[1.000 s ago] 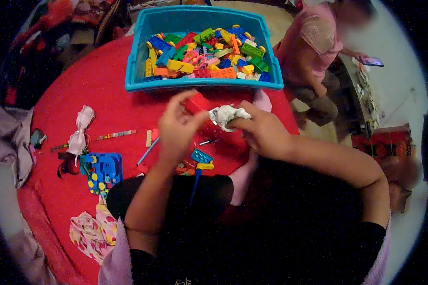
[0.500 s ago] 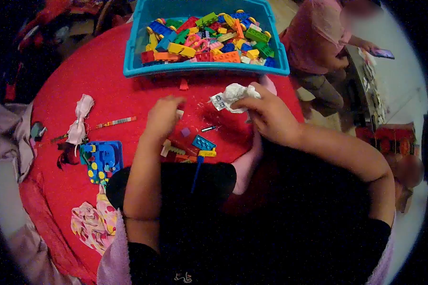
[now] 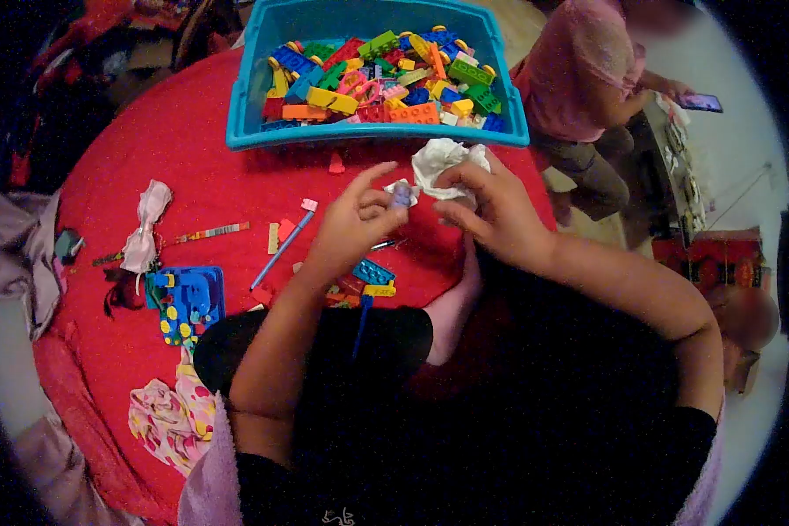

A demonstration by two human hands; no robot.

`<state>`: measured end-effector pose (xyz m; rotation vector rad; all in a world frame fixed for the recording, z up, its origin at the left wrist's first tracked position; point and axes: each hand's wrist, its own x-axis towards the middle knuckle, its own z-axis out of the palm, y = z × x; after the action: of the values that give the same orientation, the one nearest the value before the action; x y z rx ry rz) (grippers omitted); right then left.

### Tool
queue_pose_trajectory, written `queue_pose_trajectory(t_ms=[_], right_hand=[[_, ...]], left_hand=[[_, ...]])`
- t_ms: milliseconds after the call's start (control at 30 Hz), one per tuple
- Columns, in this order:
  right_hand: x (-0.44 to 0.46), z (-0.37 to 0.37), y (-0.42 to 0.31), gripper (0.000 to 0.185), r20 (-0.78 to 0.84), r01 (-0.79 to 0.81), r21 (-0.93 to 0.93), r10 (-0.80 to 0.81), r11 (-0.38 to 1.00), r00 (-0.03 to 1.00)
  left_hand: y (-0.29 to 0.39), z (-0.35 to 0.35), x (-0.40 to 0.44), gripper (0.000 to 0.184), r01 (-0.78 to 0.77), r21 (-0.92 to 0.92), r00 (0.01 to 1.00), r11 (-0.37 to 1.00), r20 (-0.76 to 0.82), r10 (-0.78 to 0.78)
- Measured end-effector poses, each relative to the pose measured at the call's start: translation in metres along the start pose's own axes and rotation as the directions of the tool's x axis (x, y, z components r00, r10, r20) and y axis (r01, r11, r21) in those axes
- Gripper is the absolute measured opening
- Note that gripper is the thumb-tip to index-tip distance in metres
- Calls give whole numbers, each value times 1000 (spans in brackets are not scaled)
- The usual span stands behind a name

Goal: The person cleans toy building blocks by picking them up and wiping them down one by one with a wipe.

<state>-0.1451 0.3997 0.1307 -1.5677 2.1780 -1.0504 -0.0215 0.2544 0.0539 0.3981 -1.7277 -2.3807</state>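
My left hand (image 3: 359,219) pinches a small purple piece (image 3: 401,195) against a white scrap, in front of the blue bin (image 3: 377,133). Close on its right, my right hand (image 3: 500,210) holds a crumpled white tissue (image 3: 448,163) between thumb and fingers. Beneath my hands on the red cloth (image 3: 193,131) are a blue brick (image 3: 373,272), a yellow piece (image 3: 379,289) with a blue stick, and a dark pen-like item, mostly hidden. A blue stick with a pink end (image 3: 282,250) lies left of my left forearm.
Many coloured bricks fill the bin. At the left lie a pink bow (image 3: 147,226), a blue toy (image 3: 190,298) and a patterned cloth (image 3: 174,425). A person in pink (image 3: 579,79) holds a phone (image 3: 700,103) at the upper right.
The red block seen in my left hand at first is no longer there; that hand now holds the small purple piece. It has come back up beside the tissue, which my right hand still holds.
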Motion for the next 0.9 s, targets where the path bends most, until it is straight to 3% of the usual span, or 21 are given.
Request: queue_pose_trajectory(t_ms=[133,233,300,367,433,533,633,667,700,733,800,833,900], right_hand=[[2,-6,-8,20,82,83,-72,-77,994,994],[3,-5,-13,19,148,-40,-89,53,995,988],[3,0,-18,25,22,-93,189,91,978,996],[5,2,-20,27,-12,-44,204,47,978,999],[6,5,-17,29,-49,8,220,2,976,999],[8,5,-9,25,24,33,221,-40,975,999],[8,-2,-9,21,79,-11,73,6,997,997],[7,-1,-5,20,9,23,-39,-22,999,1000],[7,-1,-3,19,-58,49,-152,-58,987,997],[8,0,-2,19,-57,48,-152,-58,987,997],[9,3,-1,21,-85,234,-64,-239,970,967],[8,4,-3,21,-85,234,-64,-239,970,967],[3,5,-7,25,71,105,92,-112,990,991]], left_hand=[[19,18,-13,53,19,-64,999,998,28,-18],[23,22,-21,54,-14,-132,998,991,53,21],[19,20,-18,54,-20,-141,998,990,50,28],[18,18,-19,54,-23,-145,998,989,48,30],[23,17,-21,52,-65,-5,998,998,16,65],[22,17,-21,49,-76,66,997,995,0,76],[20,18,-22,48,-27,138,999,990,-33,31],[17,18,-21,48,-26,137,999,990,-33,31],[14,17,-19,48,-87,126,994,988,-51,94],[12,17,-18,49,-148,116,985,982,-70,157],[14,17,-19,48,-126,114,988,985,-77,135],[16,17,-20,48,-104,113,990,988,-82,114],[22,18,-22,48,-72,138,994,988,-77,83]])
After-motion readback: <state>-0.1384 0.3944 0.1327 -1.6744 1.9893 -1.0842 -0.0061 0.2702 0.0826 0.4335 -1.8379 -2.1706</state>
